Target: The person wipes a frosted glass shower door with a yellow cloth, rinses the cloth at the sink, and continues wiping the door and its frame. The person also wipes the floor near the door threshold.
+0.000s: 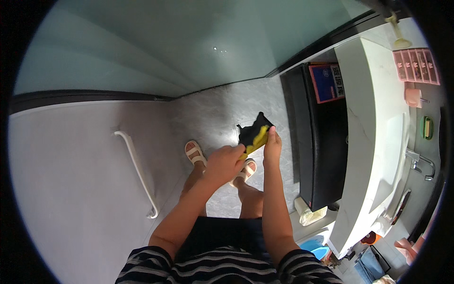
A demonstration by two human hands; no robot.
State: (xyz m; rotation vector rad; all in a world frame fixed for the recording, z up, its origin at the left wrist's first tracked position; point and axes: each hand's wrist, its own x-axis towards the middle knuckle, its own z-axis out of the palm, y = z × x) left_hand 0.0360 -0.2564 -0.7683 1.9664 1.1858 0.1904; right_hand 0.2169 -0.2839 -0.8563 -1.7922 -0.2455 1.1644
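Observation:
Between my hands, over the grey tiled floor, is a piece of black and yellow cloth (252, 134), its black upper edge uneven. My left hand (225, 164) grips its lower left end, fingers closed on the yellow edge. At its right end, my right hand (272, 143) pinches the cloth with the thumb on top. Below and behind the cloth show my feet in cream sandals (194, 152). What kind of cloth item it is, I cannot tell.
A white wall rail (136, 170) is at the left, a frosted glass partition (170, 39) ahead. On the right stand a black cabinet (328, 152) and a white washbasin counter (360, 117) with a chrome faucet (422, 164). A blue basin (317, 248) sits at lower right.

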